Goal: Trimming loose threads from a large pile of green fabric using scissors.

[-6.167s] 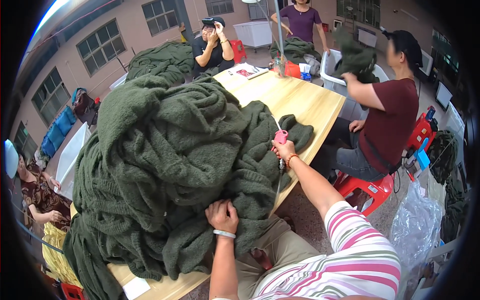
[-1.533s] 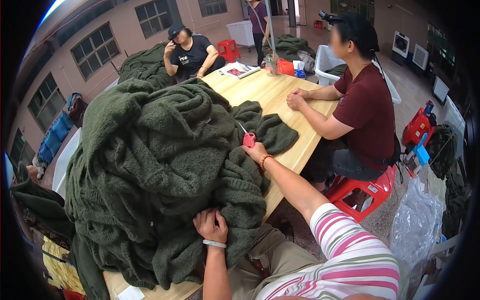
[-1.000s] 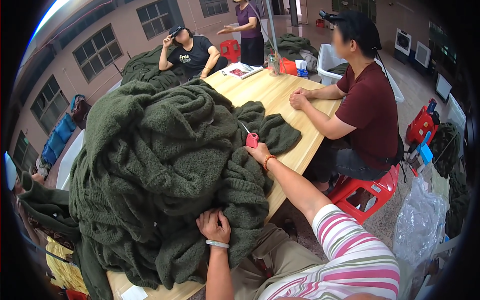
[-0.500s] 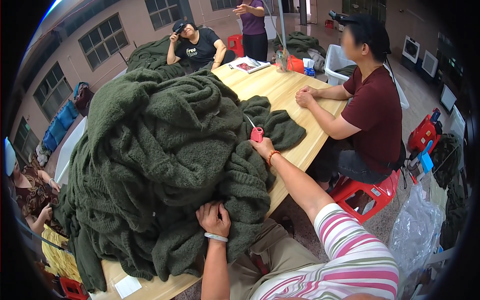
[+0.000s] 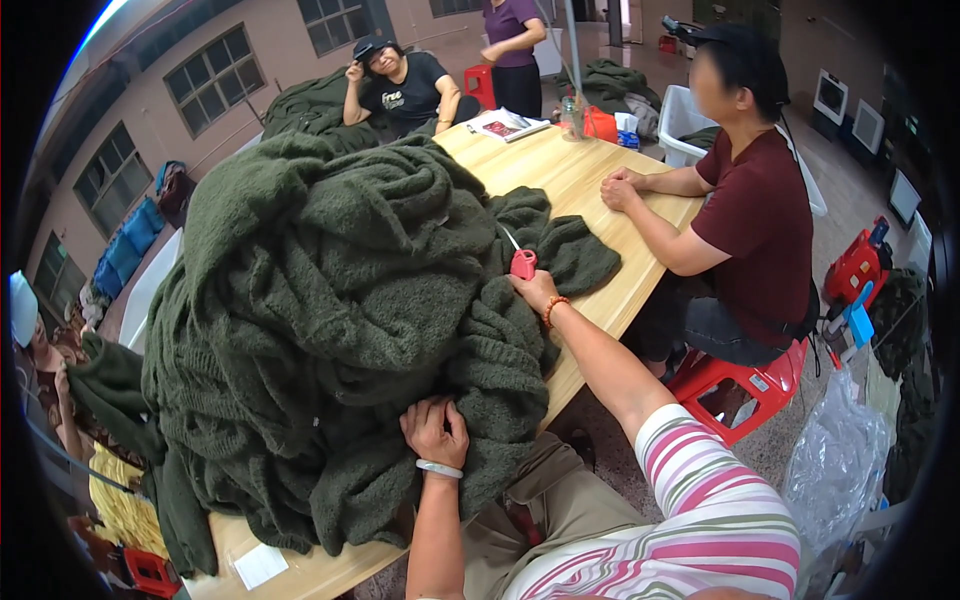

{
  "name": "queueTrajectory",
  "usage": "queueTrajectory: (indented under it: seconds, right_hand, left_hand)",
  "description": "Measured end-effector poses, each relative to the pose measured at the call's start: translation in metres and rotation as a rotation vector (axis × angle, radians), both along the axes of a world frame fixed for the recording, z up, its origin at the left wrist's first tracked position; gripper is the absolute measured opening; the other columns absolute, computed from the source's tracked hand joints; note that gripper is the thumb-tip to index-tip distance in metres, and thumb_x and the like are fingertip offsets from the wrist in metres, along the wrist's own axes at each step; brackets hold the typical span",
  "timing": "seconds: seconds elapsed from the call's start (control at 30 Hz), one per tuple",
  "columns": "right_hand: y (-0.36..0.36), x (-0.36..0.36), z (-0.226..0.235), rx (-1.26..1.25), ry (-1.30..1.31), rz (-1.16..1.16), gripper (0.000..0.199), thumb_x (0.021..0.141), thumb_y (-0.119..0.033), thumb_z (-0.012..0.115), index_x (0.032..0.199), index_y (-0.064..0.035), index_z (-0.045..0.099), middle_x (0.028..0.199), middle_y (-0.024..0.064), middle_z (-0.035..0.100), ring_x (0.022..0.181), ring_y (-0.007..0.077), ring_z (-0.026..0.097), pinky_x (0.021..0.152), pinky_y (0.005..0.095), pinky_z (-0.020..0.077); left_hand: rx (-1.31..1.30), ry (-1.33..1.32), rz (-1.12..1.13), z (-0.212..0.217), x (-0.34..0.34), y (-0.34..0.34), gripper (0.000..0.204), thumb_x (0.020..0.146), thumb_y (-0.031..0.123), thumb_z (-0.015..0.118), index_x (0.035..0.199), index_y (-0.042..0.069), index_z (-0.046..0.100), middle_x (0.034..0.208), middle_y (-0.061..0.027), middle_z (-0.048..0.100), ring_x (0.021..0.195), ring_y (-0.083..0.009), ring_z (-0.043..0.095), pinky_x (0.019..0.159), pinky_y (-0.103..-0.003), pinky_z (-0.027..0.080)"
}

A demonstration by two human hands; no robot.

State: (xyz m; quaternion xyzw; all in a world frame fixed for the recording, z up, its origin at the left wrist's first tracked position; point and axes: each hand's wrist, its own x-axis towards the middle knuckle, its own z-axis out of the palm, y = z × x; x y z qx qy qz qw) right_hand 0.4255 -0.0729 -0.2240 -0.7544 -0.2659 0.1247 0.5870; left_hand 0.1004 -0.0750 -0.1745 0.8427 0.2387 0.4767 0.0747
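A large heap of dark green knit garments (image 5: 370,300) covers the left and middle of the wooden table. Low on the heap's near side rests my left hand (image 5: 435,430), its fingers bent together into the fabric, the fingertips partly hidden. My right hand (image 5: 535,290), at the right side of the heap, is closed on a pair of red-handled scissors (image 5: 524,263). Their pale narrow blade points up and away, over the knit. Beyond my right hand a loose garment piece (image 5: 580,255) spreads onto the tabletop (image 5: 610,300).
Across the table's right side a person in maroon (image 5: 745,200) sits on a red stool (image 5: 745,385), hands together. Others are at the far end and far left. A glass jar (image 5: 571,120) and papers (image 5: 505,125) lie at the back; a white paper (image 5: 261,566) lies at the near edge.
The view has shifted slightly, while my hands keep their places on the heap. At the far left, a person has lifted part of a green garment. The standing person in purple has lowered an arm.
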Motion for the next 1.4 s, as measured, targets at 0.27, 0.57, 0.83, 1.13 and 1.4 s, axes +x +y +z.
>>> queueTrajectory:
  seconds: [0.27,0.57,0.83,1.13,1.4]
  right_hand:
    - [-0.003,-0.001,0.008,-0.015,0.028,0.000,0.035,0.077,-0.035,0.070,0.077,-0.0002,0.065,0.066,0.0007,0.060,0.059,0.0092,0.051,0.057,0.0292,0.0425]
    - [0.006,0.004,-0.008,0.037,0.102,-0.012,0.032,0.077,-0.031,0.071,0.078,0.0002,0.066,0.069,0.0026,0.062,0.062,0.0093,0.052,0.060,0.0302,0.0442]
    - [0.002,0.017,-0.011,0.072,0.163,0.004,0.029,0.077,-0.029,0.071,0.077,-0.0001,0.066,0.067,0.0002,0.060,0.060,0.0091,0.050,0.057,0.0291,0.0426]
    - [0.003,0.001,-0.001,0.077,0.139,-0.035,0.027,0.076,-0.027,0.071,0.076,-0.0001,0.066,0.067,0.0007,0.061,0.059,0.0095,0.053,0.058,0.0290,0.0437]
    - [-0.003,-0.002,0.009,-0.114,0.005,-0.028,0.037,0.078,-0.036,0.068,0.086,-0.0001,0.068,0.074,0.0066,0.066,0.070,0.0117,0.059,0.066,0.0320,0.0464]
  left_hand:
    - [-0.015,-0.048,-0.029,0.006,-0.002,0.004,0.008,0.072,0.008,0.062,0.079,0.009,0.065,0.079,-0.0044,0.062,0.072,-0.0239,0.057,0.067,-0.036,0.040]
    - [-0.016,-0.079,-0.004,0.005,-0.007,0.003,0.005,0.072,0.006,0.062,0.077,0.007,0.064,0.078,-0.0052,0.062,0.072,-0.0240,0.056,0.067,-0.035,0.040]
    - [-0.026,-0.101,-0.022,0.007,-0.002,0.002,0.007,0.071,0.006,0.062,0.077,0.008,0.065,0.077,-0.0041,0.061,0.071,-0.0234,0.056,0.067,-0.035,0.040]
    - [-0.016,-0.095,-0.024,0.006,-0.005,0.003,0.006,0.072,0.006,0.062,0.077,0.007,0.065,0.078,-0.0043,0.062,0.071,-0.0237,0.056,0.067,-0.035,0.040]
    - [0.001,-0.061,-0.039,0.007,-0.003,0.003,0.006,0.071,0.008,0.063,0.077,0.009,0.065,0.078,-0.0039,0.062,0.072,-0.0236,0.057,0.067,-0.036,0.041]
